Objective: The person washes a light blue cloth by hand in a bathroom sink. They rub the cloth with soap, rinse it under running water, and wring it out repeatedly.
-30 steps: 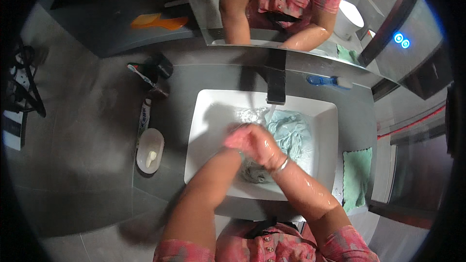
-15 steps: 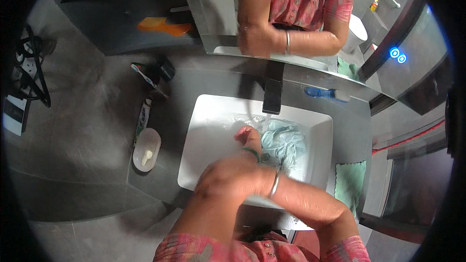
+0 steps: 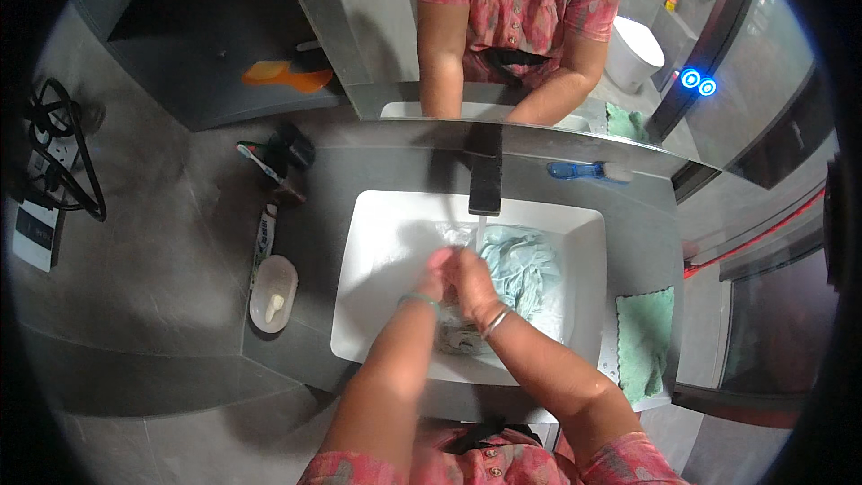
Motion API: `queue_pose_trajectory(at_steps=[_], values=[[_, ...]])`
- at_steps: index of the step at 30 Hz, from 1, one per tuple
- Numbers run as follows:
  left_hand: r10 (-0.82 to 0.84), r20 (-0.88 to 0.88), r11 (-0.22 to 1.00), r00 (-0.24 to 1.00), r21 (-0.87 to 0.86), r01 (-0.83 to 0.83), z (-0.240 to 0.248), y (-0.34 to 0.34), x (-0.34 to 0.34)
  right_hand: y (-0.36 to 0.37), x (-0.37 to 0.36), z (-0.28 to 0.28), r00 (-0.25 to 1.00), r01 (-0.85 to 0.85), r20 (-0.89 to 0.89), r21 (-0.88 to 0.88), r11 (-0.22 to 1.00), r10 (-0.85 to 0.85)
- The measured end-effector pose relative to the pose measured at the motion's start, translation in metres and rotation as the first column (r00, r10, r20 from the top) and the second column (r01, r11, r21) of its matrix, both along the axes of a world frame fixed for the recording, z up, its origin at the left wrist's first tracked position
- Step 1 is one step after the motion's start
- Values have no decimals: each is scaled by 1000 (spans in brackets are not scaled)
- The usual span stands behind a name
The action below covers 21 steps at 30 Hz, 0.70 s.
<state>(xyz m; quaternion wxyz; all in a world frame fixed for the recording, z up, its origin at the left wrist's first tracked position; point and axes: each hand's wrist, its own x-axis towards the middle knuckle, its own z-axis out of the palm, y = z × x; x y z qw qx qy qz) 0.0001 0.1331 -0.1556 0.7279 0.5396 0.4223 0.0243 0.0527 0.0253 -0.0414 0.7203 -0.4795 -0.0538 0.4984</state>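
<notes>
My left hand (image 3: 435, 280), with a green bangle at the wrist, and my right hand (image 3: 475, 287), with a silver bangle, meet over the white washbasin (image 3: 348, 305). They touch each other beneath the black tap (image 3: 485, 181), from which a stream of water (image 3: 480, 232) runs. Motion blur and overlap hide most of the fingers; no object shows between the hands. A wet pale-blue cloth (image 3: 525, 271) lies bunched in the water on the basin's right side, beside my right hand.
On the counter left of the basin are a soap dish (image 3: 255, 292) with a soap piece (image 3: 275, 307), a toothpaste tube (image 3: 263, 235) and a toothbrush (image 3: 258, 162). Right of the tap lies a blue brush (image 3: 575, 171); a green cloth (image 3: 644, 341) hangs near the right edge. A mirror (image 3: 386, 36) rises behind.
My arms were crossed, with my right hand blurred at my left forearm. Now they are uncrossed and both hands meet under the tap. The view has shifted slightly.
</notes>
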Motion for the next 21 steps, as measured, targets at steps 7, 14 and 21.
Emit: queue_pose_trajectory(at_steps=[7,14,21], values=[[189,-211,981,959,-2,-193,49,24,-15,16,30,-70,897,373,-181,-178,911,-403],[189,-169,982,967,38,-185,49,33,-1,-28,-41,57,871,-245,473,184,952,132],[256,-201,922,946,-242,-301,43,42,31,-45,-86,145,318,-766,940,179,618,122]])
